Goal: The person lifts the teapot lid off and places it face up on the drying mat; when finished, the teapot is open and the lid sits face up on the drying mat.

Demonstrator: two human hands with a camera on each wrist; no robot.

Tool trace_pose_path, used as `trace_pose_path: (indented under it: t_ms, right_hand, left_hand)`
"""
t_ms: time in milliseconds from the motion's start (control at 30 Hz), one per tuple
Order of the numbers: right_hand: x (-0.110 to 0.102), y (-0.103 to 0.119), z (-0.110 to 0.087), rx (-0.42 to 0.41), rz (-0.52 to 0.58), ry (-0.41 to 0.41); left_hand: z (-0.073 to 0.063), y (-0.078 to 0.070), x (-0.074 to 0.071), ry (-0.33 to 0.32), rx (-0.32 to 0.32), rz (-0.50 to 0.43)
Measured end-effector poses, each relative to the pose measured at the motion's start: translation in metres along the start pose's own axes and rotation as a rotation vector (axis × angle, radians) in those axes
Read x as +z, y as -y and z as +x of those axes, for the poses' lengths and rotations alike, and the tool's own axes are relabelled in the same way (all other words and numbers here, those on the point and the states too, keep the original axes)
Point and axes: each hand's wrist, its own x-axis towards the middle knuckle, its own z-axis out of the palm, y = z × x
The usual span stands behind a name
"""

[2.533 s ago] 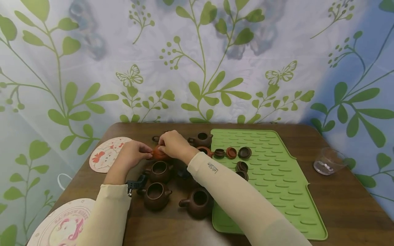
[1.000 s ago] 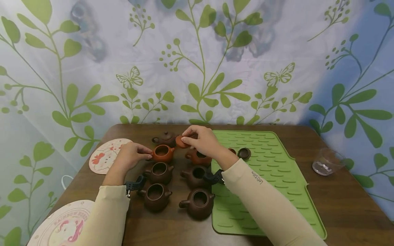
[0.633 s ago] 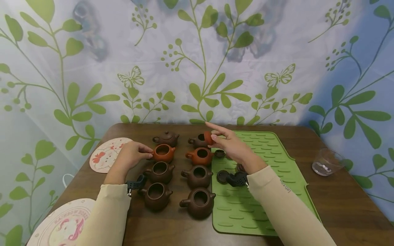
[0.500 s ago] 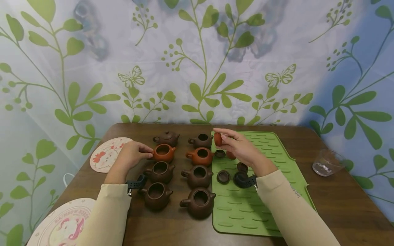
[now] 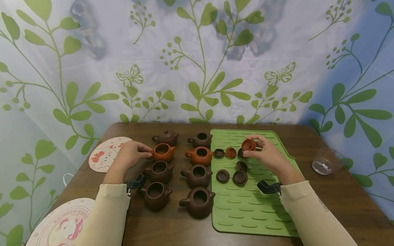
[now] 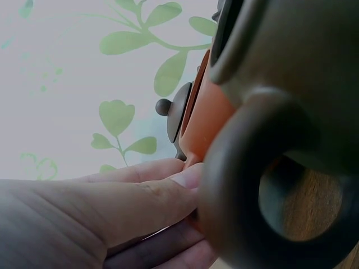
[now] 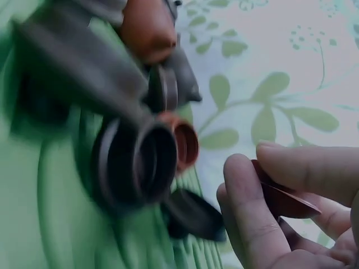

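Observation:
My left hand (image 5: 130,155) pinches the handle of an orange clay teapot (image 5: 163,152), which stands lidless on the table at the left. In the left wrist view a dark teapot's ring handle (image 6: 224,185) fills the foreground, partly hiding my fingertips. Over the green mat (image 5: 261,212) my right hand (image 5: 271,159) holds an orange teapot lid (image 5: 248,145), its hollow underside toward the head camera. Just below that lid, a dark lid (image 5: 241,153) lies partly hidden. Another orange lid (image 5: 231,152) and several dark lids (image 5: 240,177) rest on the mat nearby, undersides up.
Two columns of small teapots stand left of the mat; the dark one at the back left (image 5: 166,137) wears its lid. A second orange teapot (image 5: 200,155) is lidless. Two round printed mats (image 5: 106,155) lie at the left, and a clear cup (image 5: 327,162) stands far right.
My right hand has lifted the orange lid off the left orange teapot, carried it right across the table and turned it over above the green mat. The left hand has stayed at the handle.

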Motion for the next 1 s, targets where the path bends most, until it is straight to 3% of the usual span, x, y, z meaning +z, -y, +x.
trace_pose_path:
  t_ms: [267, 467, 600, 733, 867, 1000]
  right_hand:
    - [-0.025, -0.005, -0.011, 0.049, -0.120, -0.043]
    - [-0.038, -0.011, -0.013, 0.056, -0.132, -0.042]
    - [-0.047, -0.019, -0.014, 0.074, -0.158, 0.021]
    - [-0.053, -0.026, -0.015, 0.075, -0.132, 0.149]
    - [-0.053, -0.030, -0.014, 0.015, -0.135, 0.242]
    - [-0.050, -0.031, -0.012, -0.047, -0.199, 0.253]
  left_hand:
    - [0.000, 0.000, -0.001, 0.000, 0.000, -0.005]
    - [0.000, 0.000, 0.000, -0.001, 0.001, -0.006]
    - [0.001, -0.001, 0.000, -0.001, 0.001, -0.006]
    - [0.000, -0.002, 0.000, -0.001, -0.002, -0.009]
    - [0.000, -0.001, 0.000, -0.005, 0.008, -0.007]
    - [0.001, 0.002, 0.001, -0.006, 0.013, 0.000]
